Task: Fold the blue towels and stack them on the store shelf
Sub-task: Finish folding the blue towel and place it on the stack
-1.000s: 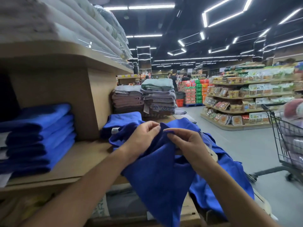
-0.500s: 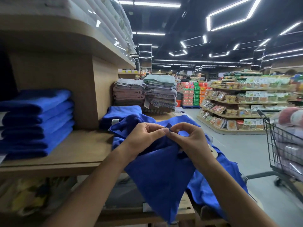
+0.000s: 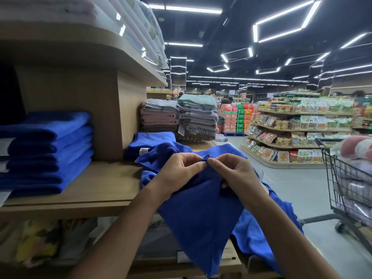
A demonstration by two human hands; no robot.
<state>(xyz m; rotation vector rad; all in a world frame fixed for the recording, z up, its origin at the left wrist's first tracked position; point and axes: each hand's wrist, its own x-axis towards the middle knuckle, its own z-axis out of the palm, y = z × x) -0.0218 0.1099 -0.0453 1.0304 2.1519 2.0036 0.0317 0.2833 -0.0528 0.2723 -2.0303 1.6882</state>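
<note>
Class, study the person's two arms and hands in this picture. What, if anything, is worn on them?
Nothing worn shows. The left hand and right hand have no gloves, and no rings on the visible fingers. Neither wrist carries a watch or bracelet. The left forearm and right forearm are uncovered down to the picture's bottom edge; no sleeve appears.

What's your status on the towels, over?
Left hand and right hand both pinch top corner of blue towel. Folded stack on shelf. Shopping cart at right, clear of hands.

Left hand [image 3: 177, 174] and right hand [image 3: 235, 174] pinch one blue towel [image 3: 201, 214] corner together.
</note>
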